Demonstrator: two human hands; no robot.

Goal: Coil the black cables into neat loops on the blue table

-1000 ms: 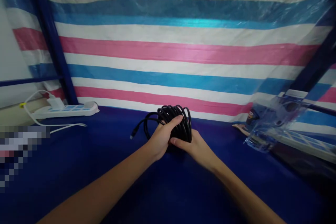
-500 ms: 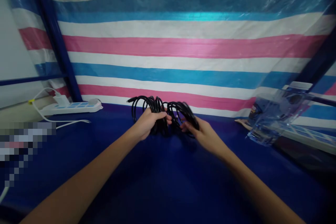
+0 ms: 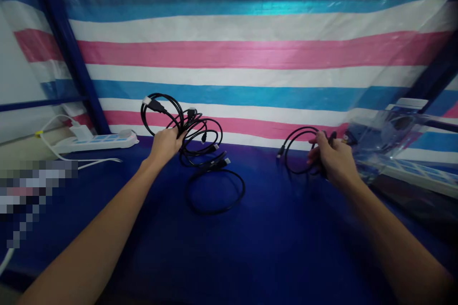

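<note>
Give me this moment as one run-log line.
left grip: holds looped black cables | right grip: holds smaller black coil near clear bottle | between: more black loops, blue table below

Loosely looped black cables [image 3: 214, 165] form two groups, well apart.

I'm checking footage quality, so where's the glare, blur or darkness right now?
In the head view, bright glare on the striped sheet; same head view, the right hand looks slightly blurred, and the blue tabletop dims toward the bottom.
</note>
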